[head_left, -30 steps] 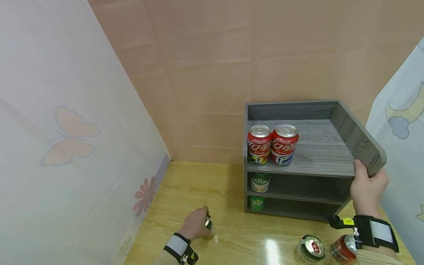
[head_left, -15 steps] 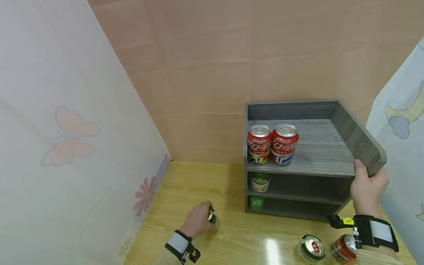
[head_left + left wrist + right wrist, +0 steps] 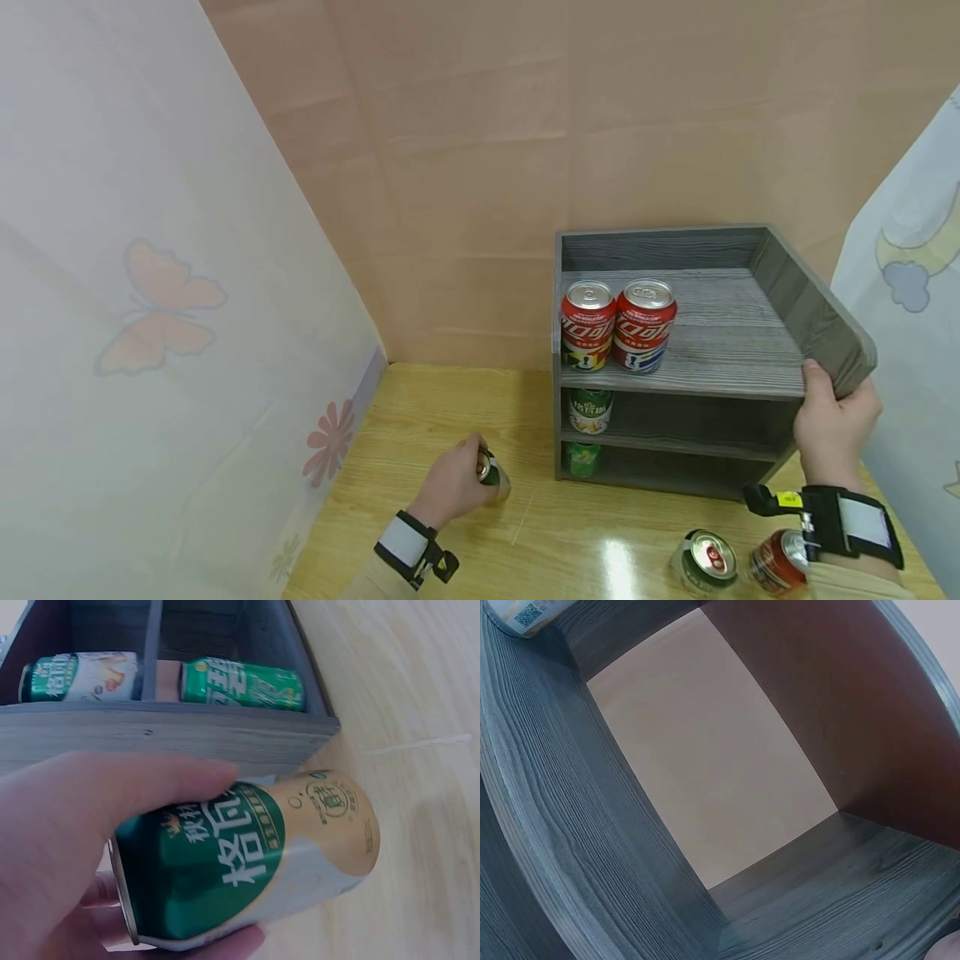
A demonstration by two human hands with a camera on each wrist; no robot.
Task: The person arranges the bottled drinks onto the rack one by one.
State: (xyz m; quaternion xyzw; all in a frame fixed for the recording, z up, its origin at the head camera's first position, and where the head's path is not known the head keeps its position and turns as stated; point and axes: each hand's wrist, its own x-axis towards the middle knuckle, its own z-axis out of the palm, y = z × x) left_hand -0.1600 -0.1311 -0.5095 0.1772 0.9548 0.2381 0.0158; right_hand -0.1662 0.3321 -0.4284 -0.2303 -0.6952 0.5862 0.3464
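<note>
My left hand (image 3: 450, 485) grips a green, gold and white drink can (image 3: 247, 859) just over the table. In the left wrist view, the thumb lies along one side of the can and fingertips show on the other. My right hand (image 3: 836, 429) holds the right side panel of a grey wooden shelf (image 3: 720, 333) at its front edge. Two red cola cans (image 3: 588, 329) stand side by side at the left of its top level. A green and white can (image 3: 590, 412) is on the middle level, a green can (image 3: 582, 460) on the bottom level, both at the left.
On the wooden table (image 3: 420, 417), a green-topped can (image 3: 705, 562) and a red can (image 3: 778, 562) stand near the right forearm. The right forearm partly hides the red one. Printed white sheets hang at the left and right, a tan sheet behind.
My left hand has moved forward and to the right with the can, closer to the shelf. My right hand stays on the side panel.
</note>
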